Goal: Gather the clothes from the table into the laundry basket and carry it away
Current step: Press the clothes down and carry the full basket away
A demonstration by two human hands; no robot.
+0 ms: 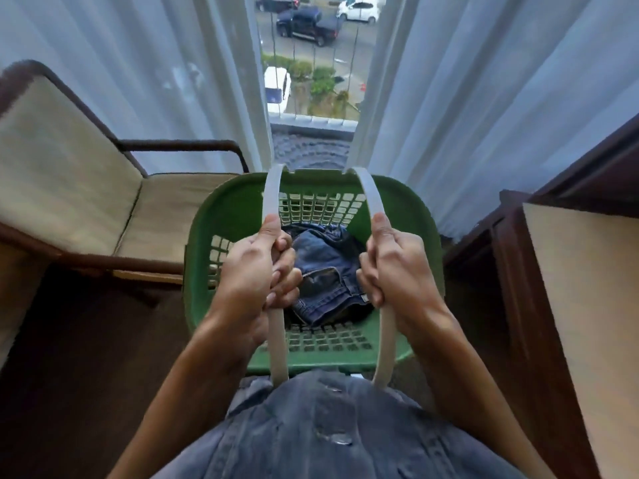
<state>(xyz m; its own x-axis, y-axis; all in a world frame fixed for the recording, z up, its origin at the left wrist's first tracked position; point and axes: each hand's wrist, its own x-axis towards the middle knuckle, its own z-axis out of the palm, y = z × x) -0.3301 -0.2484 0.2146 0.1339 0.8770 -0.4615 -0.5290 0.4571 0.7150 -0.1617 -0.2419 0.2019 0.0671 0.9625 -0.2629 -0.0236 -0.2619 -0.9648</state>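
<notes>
The green laundry basket [207,243] hangs in front of the person's body, each hand curled round its own pale strap handle: left hand [257,271] on the left handle [269,198], right hand [392,267] on the right handle [371,191], likely to keep the load level for carrying. Folded blue denim clothes [326,271] lie on its latticed plastic floor; a cushioned chair [69,188] stands beside its left rim

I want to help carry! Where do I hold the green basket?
Hold the two pale handles, one per hand, coming from above. They arch over the basket, on either side of the jeans. The left hand and right hand grip them like that.
</notes>
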